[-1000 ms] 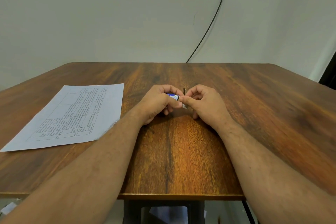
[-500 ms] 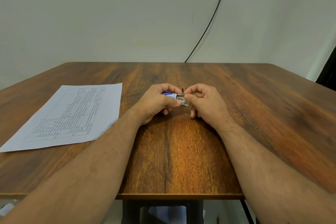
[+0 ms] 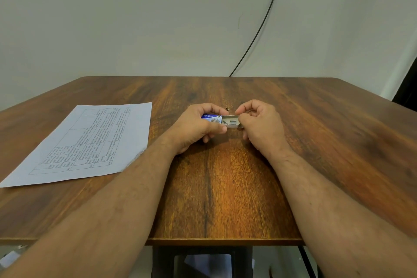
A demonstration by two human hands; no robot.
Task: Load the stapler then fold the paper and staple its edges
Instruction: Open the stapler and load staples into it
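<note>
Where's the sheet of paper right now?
In the head view the paper lies flat on the table's left side, beside the left forearm, away from the staple box both hands hold.

Head view, forward-down over table (image 3: 316, 142)

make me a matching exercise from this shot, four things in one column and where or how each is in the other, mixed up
Things:
1. paper
2. staple box sleeve
3. inner tray
4. cable

States:
a. held by the left hand
b. lying flat and unfolded on the table
c. running down the wall
d. slid partly out, pinched by the right hand

Pairs: 1-b, 2-a, 3-d, 4-c
</note>
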